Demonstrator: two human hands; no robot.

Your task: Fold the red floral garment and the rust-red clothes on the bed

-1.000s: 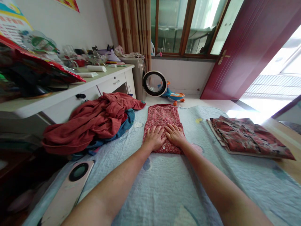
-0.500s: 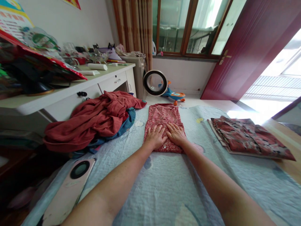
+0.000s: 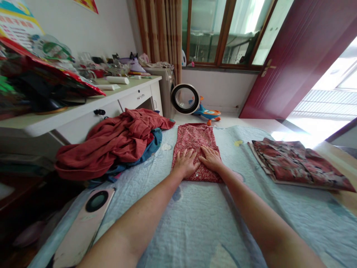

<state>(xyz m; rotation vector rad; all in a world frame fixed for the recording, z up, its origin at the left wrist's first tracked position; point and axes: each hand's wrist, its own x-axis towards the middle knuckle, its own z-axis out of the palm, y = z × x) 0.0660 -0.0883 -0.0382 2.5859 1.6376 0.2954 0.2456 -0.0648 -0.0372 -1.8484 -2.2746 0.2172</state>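
Red floral garment, folded, on bed quilt. My left hand and right hand: fingers flat, spread, holding nothing. Risk: uneven pressing may skew the fold.

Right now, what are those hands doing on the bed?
A person presses both hands flat, side by side, on a red patterned garment folded into a long strip on the light blue quilt. The left hand and right hand lie open, fingers spread, near its closer end. To the left is a heap of unfolded red clothes, and to the right a folded flowery piece. A phone lies near the quilt's left edge.
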